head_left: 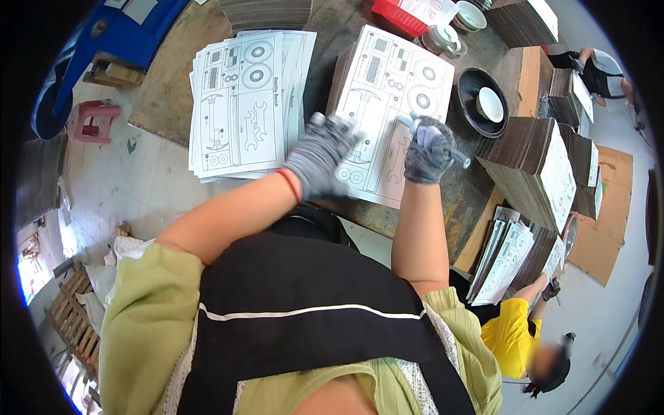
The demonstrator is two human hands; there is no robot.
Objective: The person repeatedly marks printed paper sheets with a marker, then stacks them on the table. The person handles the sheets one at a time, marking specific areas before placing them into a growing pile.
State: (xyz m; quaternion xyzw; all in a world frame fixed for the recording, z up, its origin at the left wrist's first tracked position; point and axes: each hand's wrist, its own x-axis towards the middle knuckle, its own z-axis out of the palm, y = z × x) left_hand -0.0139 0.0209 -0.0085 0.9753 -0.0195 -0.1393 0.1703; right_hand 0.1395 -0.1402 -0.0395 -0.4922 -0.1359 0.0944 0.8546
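Right hand (427,151) (gloved, like the left) is closed around a grey-blue rod-like tool (459,159), exact kind unclear, over the right part of the top printed sheet (387,90). Left hand (321,158) is wide, empty as far as visible, fingers spread over that sheet's left edge; can't tell if it's pressing. Sheet lies face up on a tall pile on the surface (166,90), between loose printed sheets (238,104) to the left and a black bowl (472,119) holding a white bowl (489,105) to the right. Step in hand looks like handling or smoothing this top sheet. Next move probably calls for keeping it flat and square, with the tool gripped firmly.
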